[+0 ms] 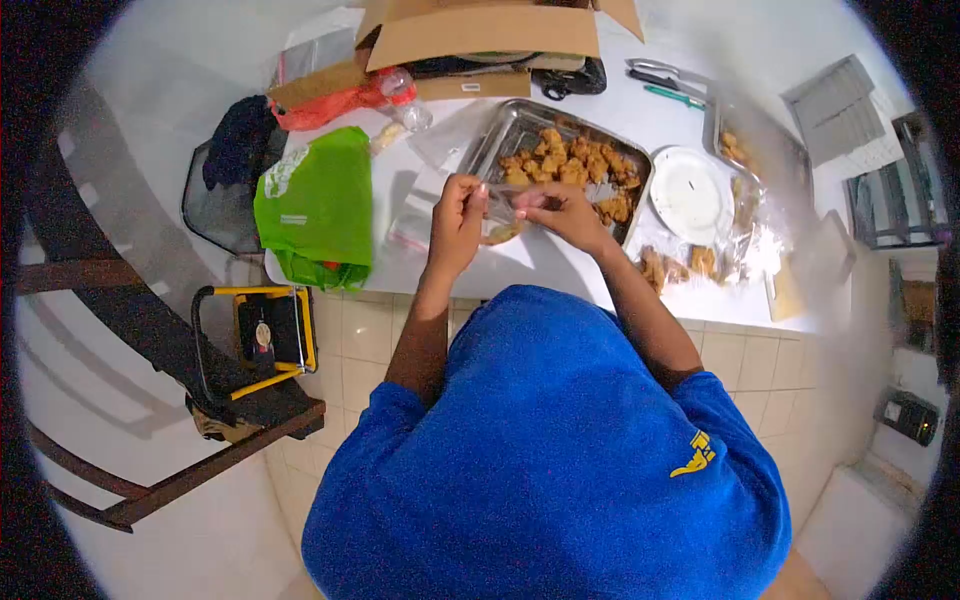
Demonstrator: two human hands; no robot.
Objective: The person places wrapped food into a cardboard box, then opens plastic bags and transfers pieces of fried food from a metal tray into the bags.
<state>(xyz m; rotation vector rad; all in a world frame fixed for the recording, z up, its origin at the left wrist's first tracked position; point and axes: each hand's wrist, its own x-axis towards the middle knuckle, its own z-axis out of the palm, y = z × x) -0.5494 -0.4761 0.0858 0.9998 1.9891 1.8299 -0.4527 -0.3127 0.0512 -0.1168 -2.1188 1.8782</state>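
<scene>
Pinched between my left hand (460,222) and my right hand (568,213) is the top of a clear plastic bag (503,208). A browned piece of food (502,234) hangs low in it, partly hidden by the film. The fingers of both hands are closed on the bag's edges, above the near side of the table. Just beyond them lies a metal tray (490,145) holding several fried, golden-brown chunks (560,158). Flat bags (408,232) rest on the table beside my left hand.
A white plate (690,195) and wrapped brown pieces (703,262) lie to the right, near a second tray (795,155). Green-handled and black-handled tools (672,96) lie behind. A green bag (320,205), a plastic bottle (402,92) and a cardboard box (485,35) stand left and back.
</scene>
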